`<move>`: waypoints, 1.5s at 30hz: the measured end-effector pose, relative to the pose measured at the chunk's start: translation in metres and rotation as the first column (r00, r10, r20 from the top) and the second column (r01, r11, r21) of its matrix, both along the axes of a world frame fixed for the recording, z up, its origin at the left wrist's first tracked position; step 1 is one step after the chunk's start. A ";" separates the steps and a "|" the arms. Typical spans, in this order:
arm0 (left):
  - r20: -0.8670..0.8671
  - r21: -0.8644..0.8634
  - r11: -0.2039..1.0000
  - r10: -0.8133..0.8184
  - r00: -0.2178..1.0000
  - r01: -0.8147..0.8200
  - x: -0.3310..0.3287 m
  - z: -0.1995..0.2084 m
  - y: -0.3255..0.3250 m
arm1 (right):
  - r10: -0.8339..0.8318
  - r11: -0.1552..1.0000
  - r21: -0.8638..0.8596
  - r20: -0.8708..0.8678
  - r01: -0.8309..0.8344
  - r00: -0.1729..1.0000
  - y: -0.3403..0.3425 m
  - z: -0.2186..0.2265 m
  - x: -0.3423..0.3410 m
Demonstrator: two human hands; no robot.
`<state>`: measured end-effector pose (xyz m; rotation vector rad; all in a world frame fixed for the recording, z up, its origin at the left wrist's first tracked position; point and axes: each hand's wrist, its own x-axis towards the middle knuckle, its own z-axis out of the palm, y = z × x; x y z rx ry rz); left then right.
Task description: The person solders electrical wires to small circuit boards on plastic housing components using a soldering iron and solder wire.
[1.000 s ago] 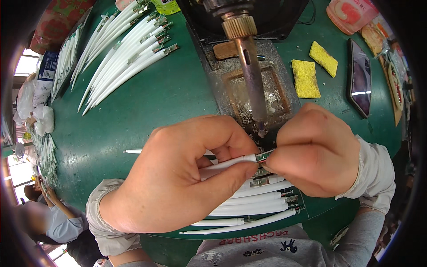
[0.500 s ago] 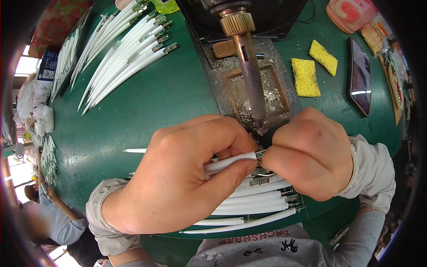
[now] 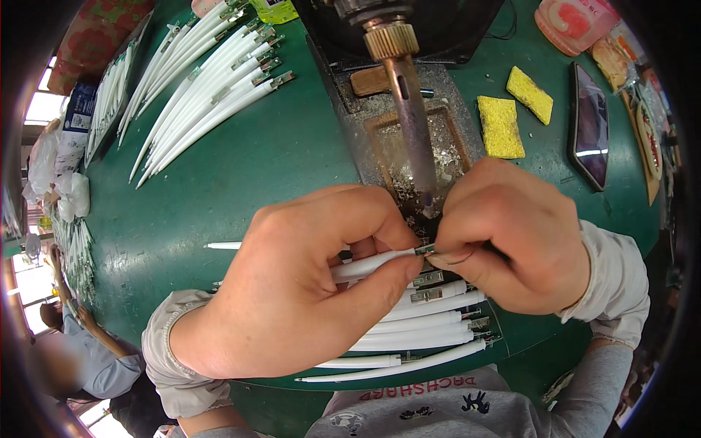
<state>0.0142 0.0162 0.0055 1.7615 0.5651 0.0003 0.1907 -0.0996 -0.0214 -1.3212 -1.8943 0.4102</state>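
Note:
My left hand (image 3: pixel 292 285) is closed around a white tapered plastic tube (image 3: pixel 365 267), held sideways with thumb and forefinger near its end. A small metal-and-circuit tip (image 3: pixel 424 250) sticks out of that end toward the right. My right hand (image 3: pixel 515 241) pinches at this tip, with a thin dark wire (image 3: pixel 454 260) showing by its fingertips. Just beyond the hands, a soldering iron (image 3: pixel 415 124) points down, its tip close above the right fingers. Under the hands lie several similar white tubes (image 3: pixel 416 339) with metal ends facing right, partly hidden by my left hand.
Behind the iron's tip sits a grimy tray (image 3: pixel 372 139) with solder bits. Two yellow sponges (image 3: pixel 501 128) and a dark phone (image 3: pixel 590 128) lie at the right. More white tubes (image 3: pixel 212 102) are fanned out at the far left. Another person (image 3: pixel 102 358) sits at the left edge.
My right hand has turned and its fingers have shifted, so the thumb and forefinger pinch now shows with the thin wire. My left hand and the tube have moved only slightly.

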 end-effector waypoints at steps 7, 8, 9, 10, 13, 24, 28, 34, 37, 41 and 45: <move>-0.047 -0.167 0.978 0.121 0.992 -0.127 0.003 0.005 0.006 | -0.144 0.897 -0.442 -0.328 -0.017 0.934 -0.001 0.022 0.013; -0.049 -0.166 0.978 0.123 0.991 -0.129 0.004 0.005 0.007 | -0.157 0.844 -0.533 -0.361 -0.065 0.919 -0.001 0.023 0.014; -0.033 -0.181 0.976 0.119 0.992 -0.123 0.005 0.004 0.008 | -0.159 0.844 -0.533 -0.360 -0.063 0.919 -0.001 0.023 0.014; -0.019 -0.195 0.974 0.115 0.993 -0.117 0.005 0.003 0.009 | -0.101 0.876 -0.479 -0.302 -0.060 0.948 -0.001 0.023 0.014; -0.007 -0.333 0.929 0.167 0.986 -0.160 0.007 0.003 0.009 | -0.119 0.898 -0.438 -0.326 -0.039 0.938 -0.002 0.021 0.008; -0.002 -0.446 0.860 0.275 0.962 -0.247 0.012 0.006 0.007 | -0.175 0.921 -0.389 -0.370 0.020 0.912 -0.005 0.018 0.003; 0.041 -0.454 0.858 0.289 0.957 -0.239 0.010 0.006 0.008 | -0.160 0.928 -0.372 -0.404 -0.002 0.901 -0.003 0.016 0.002; 0.079 -0.469 0.856 0.288 0.955 -0.219 0.010 0.007 0.007 | -0.106 0.957 -0.290 -0.419 -0.022 0.902 -0.002 0.011 0.002; 0.013 -0.484 0.843 0.274 0.962 -0.234 0.011 0.009 0.009 | -0.091 0.961 -0.276 -0.422 -0.033 0.902 -0.003 0.010 0.004; -0.074 -0.468 0.852 0.226 0.971 -0.234 0.007 0.013 0.008 | -0.077 0.969 -0.245 -0.424 -0.033 0.902 -0.002 0.004 0.007; -0.034 -0.404 0.890 0.215 0.976 -0.210 0.004 0.009 0.005 | -0.147 0.953 -0.299 -0.581 -0.042 0.801 -0.001 0.002 0.000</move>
